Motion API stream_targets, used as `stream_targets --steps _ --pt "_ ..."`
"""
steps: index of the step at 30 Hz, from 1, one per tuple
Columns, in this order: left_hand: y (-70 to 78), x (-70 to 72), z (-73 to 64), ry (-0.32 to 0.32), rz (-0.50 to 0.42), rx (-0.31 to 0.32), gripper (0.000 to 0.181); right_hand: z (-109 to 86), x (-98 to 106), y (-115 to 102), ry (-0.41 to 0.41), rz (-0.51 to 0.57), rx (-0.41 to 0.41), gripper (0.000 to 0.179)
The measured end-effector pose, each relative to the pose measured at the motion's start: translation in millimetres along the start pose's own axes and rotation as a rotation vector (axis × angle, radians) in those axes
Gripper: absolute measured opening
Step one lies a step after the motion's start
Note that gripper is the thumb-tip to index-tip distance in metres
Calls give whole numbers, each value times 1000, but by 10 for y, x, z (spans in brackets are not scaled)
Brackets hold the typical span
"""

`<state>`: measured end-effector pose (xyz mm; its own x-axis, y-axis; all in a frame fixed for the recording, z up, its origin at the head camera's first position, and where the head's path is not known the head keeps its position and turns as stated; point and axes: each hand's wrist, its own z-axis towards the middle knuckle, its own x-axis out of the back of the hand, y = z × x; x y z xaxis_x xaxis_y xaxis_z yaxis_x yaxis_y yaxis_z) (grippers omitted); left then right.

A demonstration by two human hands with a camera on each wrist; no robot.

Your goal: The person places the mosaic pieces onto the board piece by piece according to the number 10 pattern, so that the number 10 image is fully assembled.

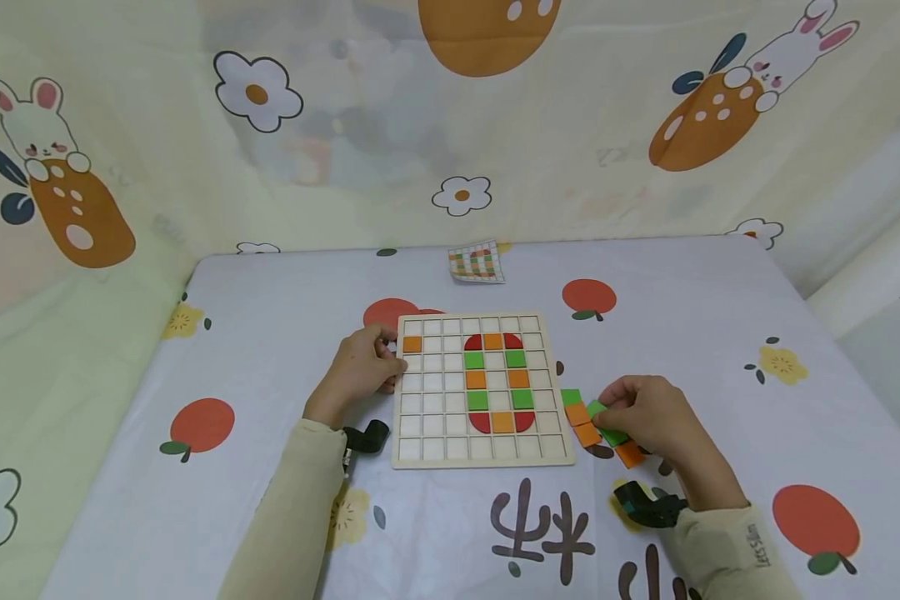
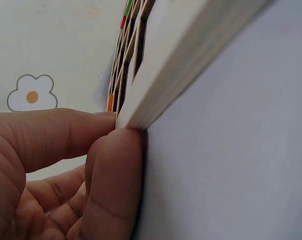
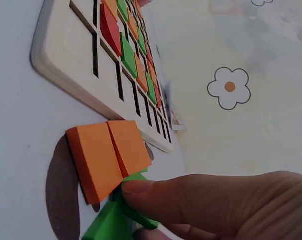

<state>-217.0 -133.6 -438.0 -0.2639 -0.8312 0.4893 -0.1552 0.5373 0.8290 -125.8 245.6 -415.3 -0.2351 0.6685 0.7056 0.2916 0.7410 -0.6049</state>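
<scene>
A pale wooden grid board (image 1: 435, 454) lies on the table, a ring of red, orange and green tiles set in its cells. One orange tile (image 1: 412, 344) sits alone in its upper left. My left hand (image 1: 356, 367) pinches the board's left edge between thumb and fingers, seen close up in the left wrist view. Right of the board, my right hand (image 1: 648, 417) pinches a green tile (image 3: 140, 215) between thumb and finger. Close beside it lie two orange tiles (image 3: 98, 160) touching each other, another green tile (image 3: 110, 222), and an orange tile (image 1: 631, 454) under the hand.
A small printed pattern card (image 1: 477, 262) lies behind the board near the table's back edge, slightly curled. The printed tablecloth (image 1: 270, 333) meets a patterned curtain (image 1: 360, 167) at the back. Another green tile (image 1: 571, 397) lies against the board's right edge.
</scene>
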Motion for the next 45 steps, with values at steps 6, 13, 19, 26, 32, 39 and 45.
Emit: stream_targets --steps 6,13,19,26,32,39,45 --pt "14 3 -8 -1 -1 -1 44 12 4 6 1 90 26 22" --pt "13 11 -5 3 0 6 43 73 22 -76 43 239 51 26" --pt "1 12 -10 0 -3 13 44 157 6 -234 16 343 51 29" --pt "-15 19 -5 -1 -3 5 43 334 -119 -453 -45 417 91 28" --pt "-20 24 0 -2 -5 -4 42 479 -250 -705 -107 495 119 25" --pt "-15 14 7 -1 -19 -4 42 661 -381 -965 -160 481 134 21" --pt "-12 12 9 -1 -11 -4 42 767 -495 -1189 -201 483 140 17"
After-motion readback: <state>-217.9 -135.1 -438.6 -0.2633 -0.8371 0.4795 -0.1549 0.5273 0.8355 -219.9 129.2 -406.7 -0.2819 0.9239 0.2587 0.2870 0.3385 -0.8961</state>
